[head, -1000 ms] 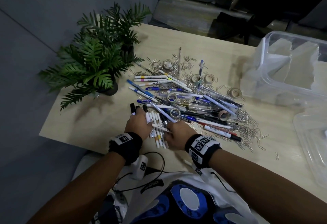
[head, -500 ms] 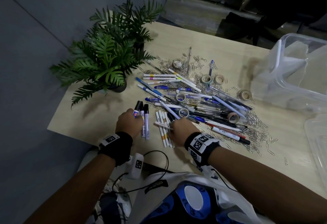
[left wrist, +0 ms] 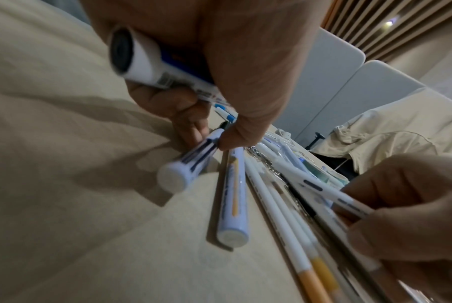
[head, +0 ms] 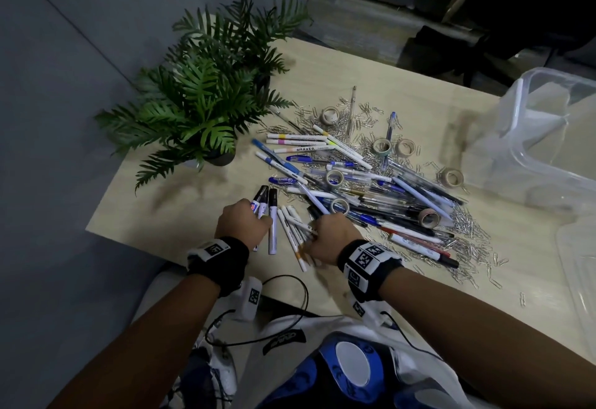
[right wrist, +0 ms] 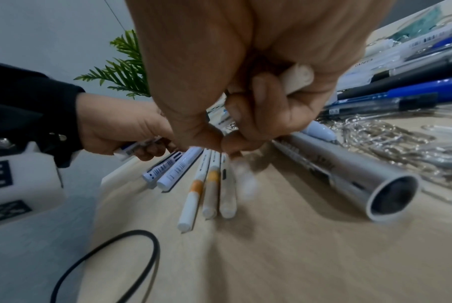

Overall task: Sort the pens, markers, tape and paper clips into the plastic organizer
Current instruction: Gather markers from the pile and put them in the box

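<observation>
Stationery lies heaped across the middle of the pale wooden counter [head: 403,92]: pens [head: 406,211], white markers [head: 298,142], small rolls of tape [head: 382,146] and a scatter of silver paper clips [head: 467,224] that spreads to the right. Both hands work at the near edge of the heap. The left hand [head: 240,220] is curled round thick black-capped markers [head: 259,205], with one barrel end showing in its palm in the left wrist view and a second pinched lower down between thumb and fingertips. Another black-capped marker [head: 273,221] lies flat on the counter just to the right of that hand. The right hand [head: 329,236] is closed round a slim white marker [left wrist: 320,188], thumb and forefinger meeting above a fan of slim white markers with orange and yellow bands [right wrist: 209,184] that rest side by side on the counter under it. The two hands sit near each other but do not touch. A clear plastic organizer [head: 529,124] stands at the far right of the counter, well apart from the hands, and a clear lid [head: 580,279] lies near it at the right edge. A potted fern [head: 206,108] stands at the far left. A black cable [head: 290,305] loops below the near edge of the counter.
</observation>
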